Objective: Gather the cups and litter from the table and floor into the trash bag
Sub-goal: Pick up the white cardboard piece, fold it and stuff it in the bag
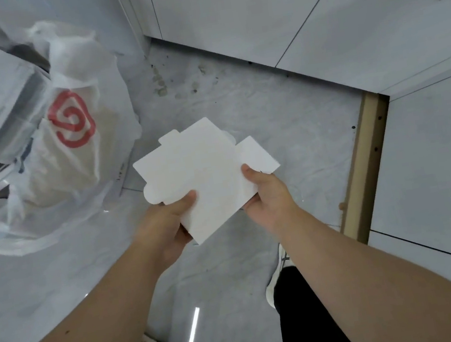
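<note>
A flattened white cardboard box (203,171) with tabs on its edges is held level above the floor by both hands. My left hand (165,230) grips its near left corner, thumb on top. At the near right edge, my right hand (266,196) pinches the card. To the left stands a translucent white trash bag (74,153) with a red spiral logo, open at the top and stuffed with white paper and packaging. The cardboard is to the right of the bag, apart from it.
The floor (268,111) is glossy grey tile with dirt specks near the white cabinet base (224,23). A tan wooden strip (365,166) runs along the right-hand white panel. My shoes (279,274) and dark trouser legs show below the arms.
</note>
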